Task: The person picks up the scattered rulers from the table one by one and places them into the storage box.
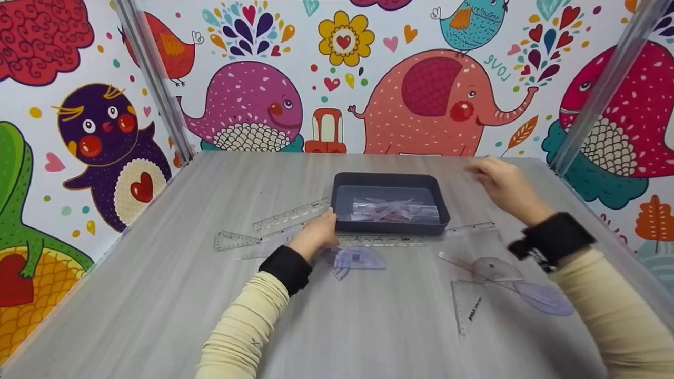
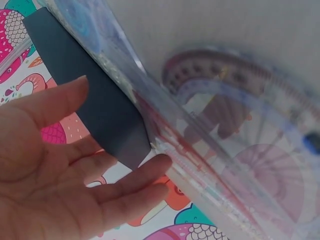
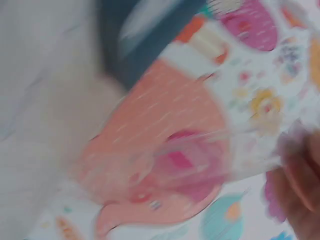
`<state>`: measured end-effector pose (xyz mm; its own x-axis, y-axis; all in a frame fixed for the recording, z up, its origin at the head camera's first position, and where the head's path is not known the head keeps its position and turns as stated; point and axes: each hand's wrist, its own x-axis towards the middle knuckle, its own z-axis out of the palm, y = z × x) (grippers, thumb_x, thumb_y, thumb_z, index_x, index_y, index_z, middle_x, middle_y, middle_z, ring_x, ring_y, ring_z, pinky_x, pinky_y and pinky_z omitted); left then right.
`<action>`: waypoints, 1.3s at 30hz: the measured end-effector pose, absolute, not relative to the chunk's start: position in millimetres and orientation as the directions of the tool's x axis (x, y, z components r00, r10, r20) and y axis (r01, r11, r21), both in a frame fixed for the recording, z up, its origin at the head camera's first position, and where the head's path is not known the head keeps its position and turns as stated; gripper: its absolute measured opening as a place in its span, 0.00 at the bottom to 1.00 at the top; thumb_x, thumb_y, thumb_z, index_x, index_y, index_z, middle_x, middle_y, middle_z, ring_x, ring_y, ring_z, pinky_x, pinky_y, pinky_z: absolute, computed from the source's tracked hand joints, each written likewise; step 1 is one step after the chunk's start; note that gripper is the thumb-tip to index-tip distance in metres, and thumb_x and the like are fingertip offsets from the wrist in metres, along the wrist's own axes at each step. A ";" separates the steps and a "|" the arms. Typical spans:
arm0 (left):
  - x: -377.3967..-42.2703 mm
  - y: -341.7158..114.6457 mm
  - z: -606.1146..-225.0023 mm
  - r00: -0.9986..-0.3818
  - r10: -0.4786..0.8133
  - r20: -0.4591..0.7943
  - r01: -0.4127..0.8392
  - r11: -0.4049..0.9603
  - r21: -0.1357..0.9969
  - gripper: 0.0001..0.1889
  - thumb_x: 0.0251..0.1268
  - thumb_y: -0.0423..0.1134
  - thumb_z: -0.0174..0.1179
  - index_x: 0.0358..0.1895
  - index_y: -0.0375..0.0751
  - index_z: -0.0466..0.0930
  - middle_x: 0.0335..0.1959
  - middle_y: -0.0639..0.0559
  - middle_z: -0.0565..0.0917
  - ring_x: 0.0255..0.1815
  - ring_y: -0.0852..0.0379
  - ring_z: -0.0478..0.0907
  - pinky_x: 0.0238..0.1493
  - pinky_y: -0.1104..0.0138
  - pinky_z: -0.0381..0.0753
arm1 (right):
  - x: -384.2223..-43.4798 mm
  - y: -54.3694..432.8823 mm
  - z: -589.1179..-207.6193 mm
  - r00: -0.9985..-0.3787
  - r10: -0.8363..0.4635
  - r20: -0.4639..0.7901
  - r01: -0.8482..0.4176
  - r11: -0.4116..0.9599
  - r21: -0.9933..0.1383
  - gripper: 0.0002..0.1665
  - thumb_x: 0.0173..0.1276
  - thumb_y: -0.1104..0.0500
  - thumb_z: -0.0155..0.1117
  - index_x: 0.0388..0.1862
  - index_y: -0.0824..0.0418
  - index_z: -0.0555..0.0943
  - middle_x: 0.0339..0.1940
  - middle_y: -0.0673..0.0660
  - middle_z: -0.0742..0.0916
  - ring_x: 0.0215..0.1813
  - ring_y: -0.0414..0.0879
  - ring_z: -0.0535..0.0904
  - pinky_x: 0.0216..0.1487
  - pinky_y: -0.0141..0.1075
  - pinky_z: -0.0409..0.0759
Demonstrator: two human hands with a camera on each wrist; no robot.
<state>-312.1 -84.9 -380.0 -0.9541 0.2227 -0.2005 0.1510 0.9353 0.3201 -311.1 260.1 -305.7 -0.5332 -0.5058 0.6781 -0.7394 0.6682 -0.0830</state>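
My left hand (image 1: pixel 319 230) is at the front left corner of a dark grey tray (image 1: pixel 392 227). In the left wrist view its fingers are loosely extended beside the tray's wall (image 2: pixel 90 90). Several clear plastic pieces (image 1: pixel 395 210) lie inside the tray. My right hand (image 1: pixel 503 184) is raised to the right of the tray. The right wrist view, blurred, has its fingers (image 3: pixel 295 170) pinching a clear strip that looks like a ruler (image 3: pixel 220 155). Below the left hand lies a purple-tinted protractor (image 1: pixel 366 259), and a clear ruler (image 1: pixel 387 241) runs along the tray's front.
Left of the tray are a clear ruler (image 1: pixel 289 214) and a fan-shaped clear piece (image 1: pixel 235 240). At right, a set square (image 1: pixel 466 308), a clear protractor (image 1: pixel 495 267) and a purple protractor (image 1: pixel 547 299) lie near the right forearm. Cartoon-printed walls (image 1: pixel 342 79) enclose the table (image 1: pixel 158 295).
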 end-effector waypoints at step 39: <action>-309.1 -85.7 -379.1 -0.956 0.235 -0.175 0.169 0.930 0.325 0.34 0.54 0.32 0.59 0.65 0.29 0.58 0.72 0.39 0.51 0.67 0.42 0.59 0.66 0.59 0.59 | -303.0 278.4 -346.8 -0.819 -0.574 -0.008 -0.563 0.807 -0.177 0.24 0.55 0.66 0.64 0.51 0.74 0.73 0.46 0.72 0.80 0.46 0.65 0.77 0.45 0.54 0.75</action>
